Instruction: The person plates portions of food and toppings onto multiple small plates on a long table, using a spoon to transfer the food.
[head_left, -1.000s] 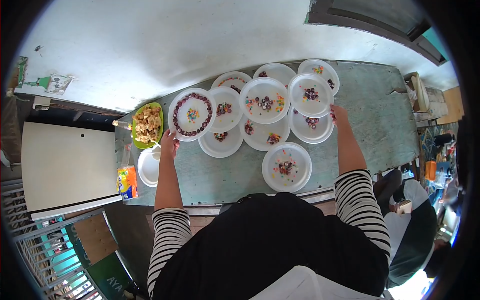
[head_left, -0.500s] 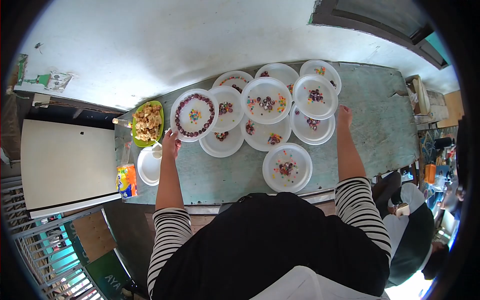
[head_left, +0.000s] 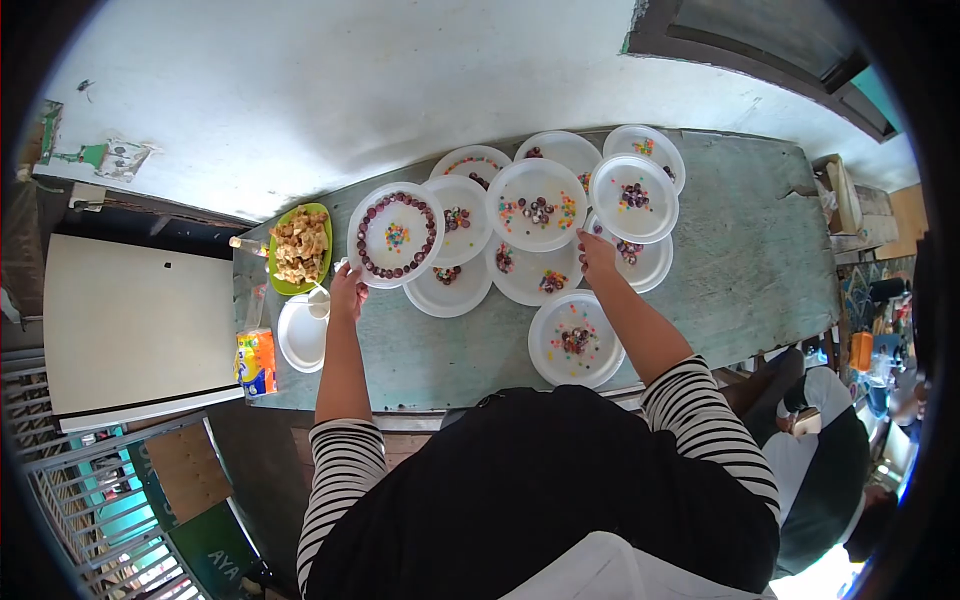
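My left hand [head_left: 347, 293] is closed at the lower-left rim of a white plate [head_left: 365, 274] that bears a ring of dark red round pieces with colourful bits in the middle. Beside that hand stands a small white cup [head_left: 319, 302] in a white bowl or plate [head_left: 302, 350]. My right hand [head_left: 597, 257] is at the lower-right rim of the central plate [head_left: 537, 178], its fingers bunched and one pointing forward. Whether those fingertips hold anything is too small to tell. Around both hands, several overlapping white plates carry dark round pieces and coloured bits.
A green dish [head_left: 325, 225] of brown chunks sits at the left, with an orange-yellow packet [head_left: 255, 363] below it. One decorated plate [head_left: 548, 372] lies near the front edge. The wall [head_left: 400, 90] runs behind the table [head_left: 740, 240]. Another person [head_left: 825, 470] is at the right.
My right hand has swung left from the bare tabletop beyond the plates to the central plate's rim. My left hand stays at the ringed plate. The whole view has shifted slightly.
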